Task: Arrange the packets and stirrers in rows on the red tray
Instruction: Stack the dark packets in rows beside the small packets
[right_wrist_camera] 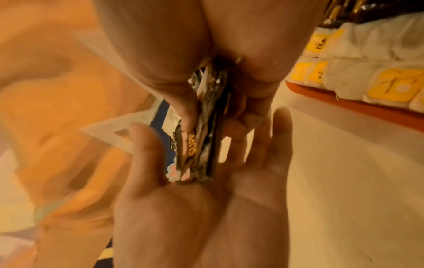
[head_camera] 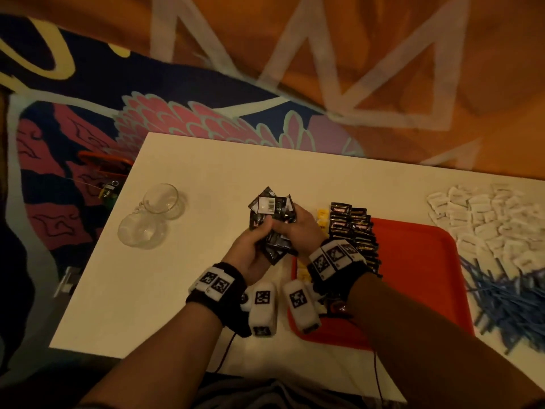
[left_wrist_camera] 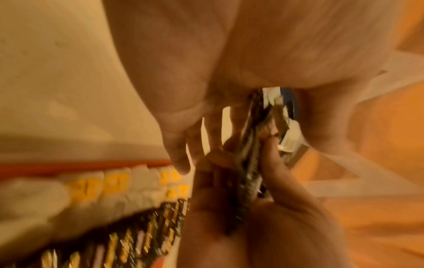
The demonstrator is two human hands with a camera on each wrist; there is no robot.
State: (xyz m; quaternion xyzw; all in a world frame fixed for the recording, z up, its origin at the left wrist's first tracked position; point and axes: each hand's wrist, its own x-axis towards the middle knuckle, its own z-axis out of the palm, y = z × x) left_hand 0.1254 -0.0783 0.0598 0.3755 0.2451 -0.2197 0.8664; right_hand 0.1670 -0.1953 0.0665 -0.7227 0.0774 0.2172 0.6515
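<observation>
Packets [head_camera: 271, 219], a dark bunch, sit squeezed between our left hand [head_camera: 250, 255] and right hand [head_camera: 295, 228], both grips closed on them, squaring edges for the red tray [head_camera: 418, 261]

Black packets [head_camera: 272, 215], one bearing a white barcode label, above a cream-white table [head_camera: 177, 290]; a bright red tray [head_camera: 418, 255] carries rows of black-and-gold packets [head_camera: 358, 231] and white packets with yellow squares [left_wrist_camera: 114, 183]. White packets [head_camera: 483, 216] and blue stirrers [head_camera: 507, 299] lie alongside, over an orange, navy and pink patterned rug [head_camera: 177, 119].
</observation>
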